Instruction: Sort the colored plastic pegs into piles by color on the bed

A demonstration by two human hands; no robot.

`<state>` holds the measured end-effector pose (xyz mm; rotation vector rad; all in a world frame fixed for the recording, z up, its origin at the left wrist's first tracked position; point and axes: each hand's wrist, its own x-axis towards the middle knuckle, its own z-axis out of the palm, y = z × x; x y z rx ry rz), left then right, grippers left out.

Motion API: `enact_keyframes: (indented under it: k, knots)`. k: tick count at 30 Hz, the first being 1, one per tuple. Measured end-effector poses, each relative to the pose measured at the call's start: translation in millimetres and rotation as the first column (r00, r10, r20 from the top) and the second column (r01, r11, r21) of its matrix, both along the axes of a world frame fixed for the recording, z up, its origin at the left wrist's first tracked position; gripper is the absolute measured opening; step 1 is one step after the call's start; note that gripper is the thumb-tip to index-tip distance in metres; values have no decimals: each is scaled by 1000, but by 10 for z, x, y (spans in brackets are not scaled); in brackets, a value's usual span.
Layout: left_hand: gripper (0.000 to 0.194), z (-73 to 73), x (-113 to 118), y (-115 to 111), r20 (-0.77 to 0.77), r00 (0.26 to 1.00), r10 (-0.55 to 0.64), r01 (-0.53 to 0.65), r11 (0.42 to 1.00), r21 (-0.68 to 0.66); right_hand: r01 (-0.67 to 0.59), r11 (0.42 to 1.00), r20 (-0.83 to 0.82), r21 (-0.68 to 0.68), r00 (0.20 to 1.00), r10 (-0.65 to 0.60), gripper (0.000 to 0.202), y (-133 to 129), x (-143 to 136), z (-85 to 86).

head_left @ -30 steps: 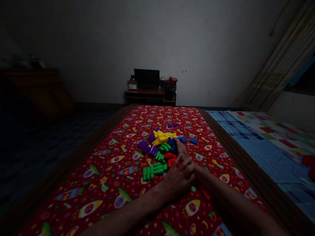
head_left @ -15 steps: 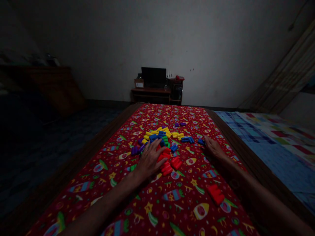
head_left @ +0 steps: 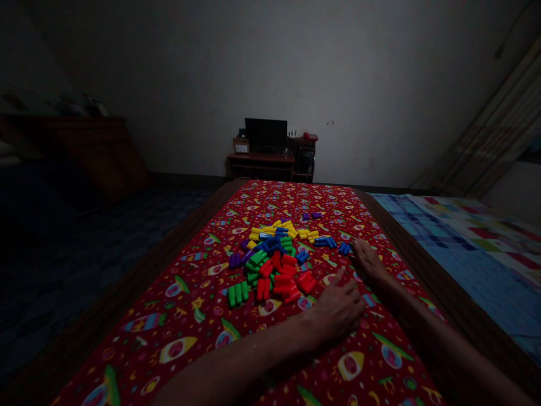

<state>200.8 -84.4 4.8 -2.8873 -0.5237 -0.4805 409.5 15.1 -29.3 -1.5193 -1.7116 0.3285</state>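
Observation:
A heap of plastic toy blocks (head_left: 274,245), ridged like joined tubes, lies on the red patterned cloth (head_left: 203,344). My left hand (head_left: 338,304) is low over the cloth, right of the red blocks (head_left: 289,276); its fingers curl down, and whatever is beneath them is hidden. My right hand (head_left: 367,259) rests on the cloth with fingers stretched out, just right of a small blue block (head_left: 345,248). Another blue block (head_left: 325,242) lies left of that one. Green blocks (head_left: 238,294) sit at the heap's near left, yellow blocks (head_left: 287,228) at its far side.
Two purple blocks (head_left: 311,216) lie beyond the heap. A brown edge (head_left: 190,223) borders the cloth on both sides. Checked bedding (head_left: 448,237) is at the right. A desk with a monitor (head_left: 266,135) stands by the far wall; a wooden cabinet (head_left: 97,152) is at the left.
My left hand has moved right, off the heap, uncovering green and red blocks. The lone red block at the near right no longer shows. My right hand has come slightly away from the blue block.

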Motion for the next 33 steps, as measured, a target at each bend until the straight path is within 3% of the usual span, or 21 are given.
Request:
enact_keyframes:
  k: [3,8,11,13,15,19,21,23,27,30,33]
  knots:
    - [17,20,-340,254,-46,980,194,-190,979,74,-7,997,98,74,995,-1,63,421,-240,-33]
    - [21,63,-958,388,-64,923,380,-373,923,92,-58,996,61,74,997,53,64,888,-1035,2]
    - [22,38,-1223,414,-60,897,439,-432,896,101,-268,963,-97,-25,960,264,67,951,-1488,96]
    - [21,14,-1376,448,-60,882,467,-460,882,104,-360,932,-194,-34,917,348,66,992,-1647,198]
    - [21,8,-1514,478,-55,871,488,-482,871,98,-294,955,-202,31,934,294,63,1104,-1644,318]
    - [27,87,-1736,447,-6,872,490,-489,872,33,-31,981,-53,190,998,42,54,1489,-1303,433]
    - [34,140,-1846,374,11,866,501,-501,866,-5,-47,993,4,112,999,47,54,1633,-1164,373]
    - [41,150,-1985,274,11,841,540,-540,841,-22,-155,988,33,3,987,155,58,1681,-1161,267]
    - [60,-16,-2319,44,22,750,661,-660,750,-51,-430,896,-77,-108,903,424,70,1561,-1553,136]
    - [79,-201,-2483,-78,53,663,746,-735,663,-140,-596,792,-267,-132,791,551,70,1419,-1970,207]
    - [98,-306,-2517,-73,115,616,780,-746,624,-235,-686,703,-371,-186,712,597,72,1264,-2308,335]
